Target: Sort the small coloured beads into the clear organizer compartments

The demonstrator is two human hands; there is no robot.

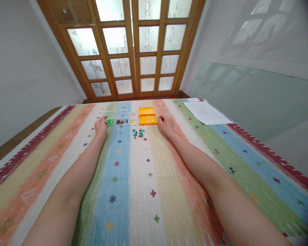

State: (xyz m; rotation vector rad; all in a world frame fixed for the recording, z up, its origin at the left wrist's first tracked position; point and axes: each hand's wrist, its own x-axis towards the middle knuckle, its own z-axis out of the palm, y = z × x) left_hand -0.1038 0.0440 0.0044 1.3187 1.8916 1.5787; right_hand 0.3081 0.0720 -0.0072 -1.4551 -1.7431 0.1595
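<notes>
My left hand is at the left end of a row of small boxes, its fingers a little apart and their tips at the edge of a clear box with green pieces. Beside this stand clear compartments with dark brown pieces and a few yellow pieces. An open orange box with small white pieces comes at the right end. Close against its right edge is my right hand, fingers curled; what they hold, if anything, is hidden. A loose pile of blue, green and brown pieces lies in front of the boxes.
A striped cloth covers the table. Printed paper sheets lie at the far right. A glass panel leans on the right wall, and wooden doors with glass panes stand behind the table.
</notes>
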